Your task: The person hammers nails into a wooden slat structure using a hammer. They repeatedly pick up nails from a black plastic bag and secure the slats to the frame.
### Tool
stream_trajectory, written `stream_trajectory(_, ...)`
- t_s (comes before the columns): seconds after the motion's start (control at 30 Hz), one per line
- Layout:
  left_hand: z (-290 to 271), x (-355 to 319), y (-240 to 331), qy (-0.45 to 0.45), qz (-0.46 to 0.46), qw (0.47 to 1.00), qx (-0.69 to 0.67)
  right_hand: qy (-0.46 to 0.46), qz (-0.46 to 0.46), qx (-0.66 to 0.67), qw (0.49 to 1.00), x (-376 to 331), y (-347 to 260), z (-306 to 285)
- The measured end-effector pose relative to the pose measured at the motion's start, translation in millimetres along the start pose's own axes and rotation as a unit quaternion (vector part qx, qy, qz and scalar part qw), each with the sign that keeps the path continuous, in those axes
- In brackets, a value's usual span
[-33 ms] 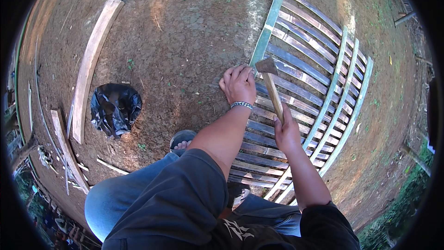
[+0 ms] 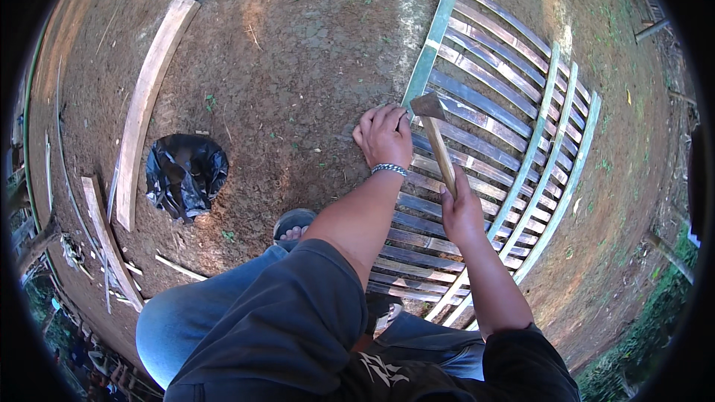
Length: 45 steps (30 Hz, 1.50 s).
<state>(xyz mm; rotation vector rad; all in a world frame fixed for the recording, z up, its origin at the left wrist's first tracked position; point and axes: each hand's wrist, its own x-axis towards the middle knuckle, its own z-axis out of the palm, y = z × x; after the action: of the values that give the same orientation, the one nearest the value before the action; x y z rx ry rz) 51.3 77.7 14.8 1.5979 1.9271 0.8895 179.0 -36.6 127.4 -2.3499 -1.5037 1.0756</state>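
Observation:
My right hand (image 2: 462,212) is wrapped round the wooden handle of a hatchet (image 2: 441,150). Its dark metal head is beside my left hand, over the edge of a slatted bamboo panel (image 2: 488,125) on the ground. My left hand (image 2: 386,136), a chain bracelet at its wrist, has its fingers curled over the panel's left edge. They grip the green bamboo strip (image 2: 434,41) running along that edge and hide its lower part. A small dark thing shows at the fingers; I cannot tell whether it is a nail.
Left of me, a black plastic bag (image 2: 186,179) lines a round hollow or container. A long plank (image 2: 149,115) and a shorter plank (image 2: 108,242) lie beyond it, with thin sticks around. My sandalled foot (image 2: 294,225) is beside the panel. Poles and greenery edge the right side.

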Motion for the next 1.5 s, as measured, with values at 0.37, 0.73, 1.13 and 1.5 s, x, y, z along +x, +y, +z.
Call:
stream_trajectory(0.37,-1,-2,-5,-0.018,0.0,1.0,0.0,0.052,-0.066,-0.067,0.994,11,13,10)
stream_trajectory(0.73,-1,-3,-4,-0.012,0.003,1.0,-0.005,0.079,-0.117,-0.041,0.989,15,21,14)
stream_trajectory(1.13,-3,-2,-5,-0.018,0.0,1.0,-0.006,0.09,-0.1,0.037,0.99,20,28,26)
stream_trajectory(1.5,-1,-3,-4,-0.01,0.006,1.0,0.002,0.125,-0.102,0.05,0.986,21,30,24)
